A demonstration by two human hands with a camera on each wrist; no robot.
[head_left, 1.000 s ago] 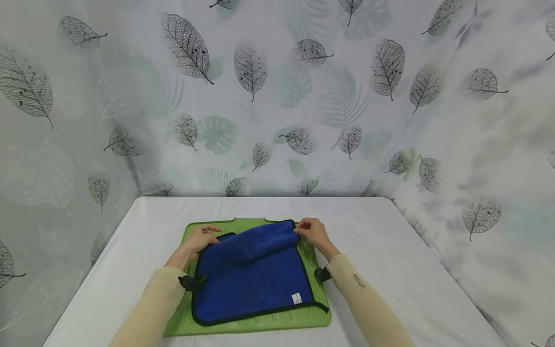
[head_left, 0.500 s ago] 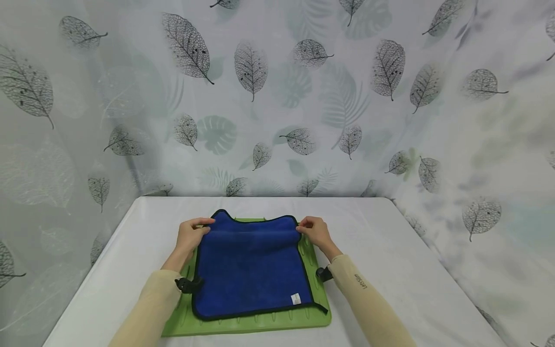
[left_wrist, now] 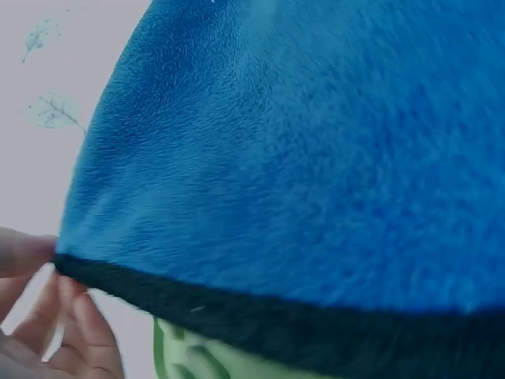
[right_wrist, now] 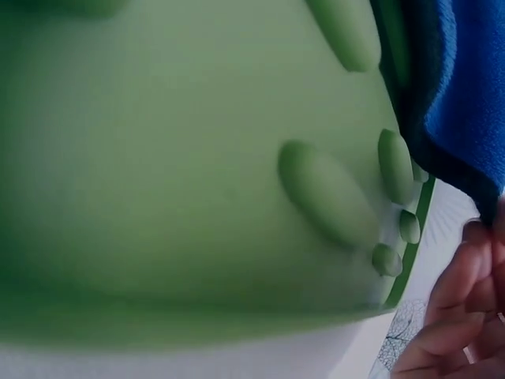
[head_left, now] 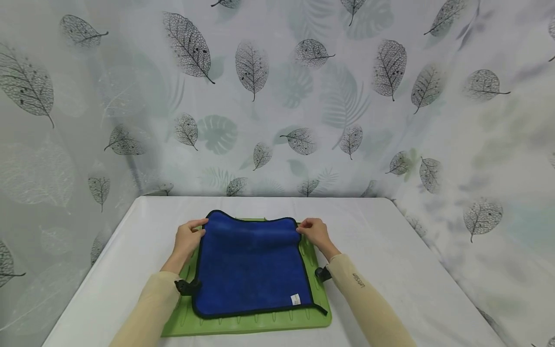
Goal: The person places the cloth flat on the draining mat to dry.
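A blue cloth [head_left: 253,270] with black edging and a small white tag [head_left: 296,299] lies spread over a green ribbed board [head_left: 243,327]. My left hand [head_left: 187,238] pinches the cloth's far left edge between thumb and finger; the left wrist view shows that pinch at the black trim [left_wrist: 197,308]. At the far right corner, my right hand [head_left: 315,232] pinches the cloth too, seen in the right wrist view beside the board's raised ridges [right_wrist: 327,193]. The far edge is lifted and wavy between both hands, while the near part lies flat.
The board rests on a white table [head_left: 381,270] with rounded far corners. A pale curtain [head_left: 277,96] printed with leaves hangs behind and at both sides. Black straps [head_left: 187,287] with cameras sit at the wrists, below beige sleeves.
The cloth's far left part, folded over a second ago, has been raised and spread out to the far left. My left hand took hold of its edge and shifted left; my right hand stayed nearly still.
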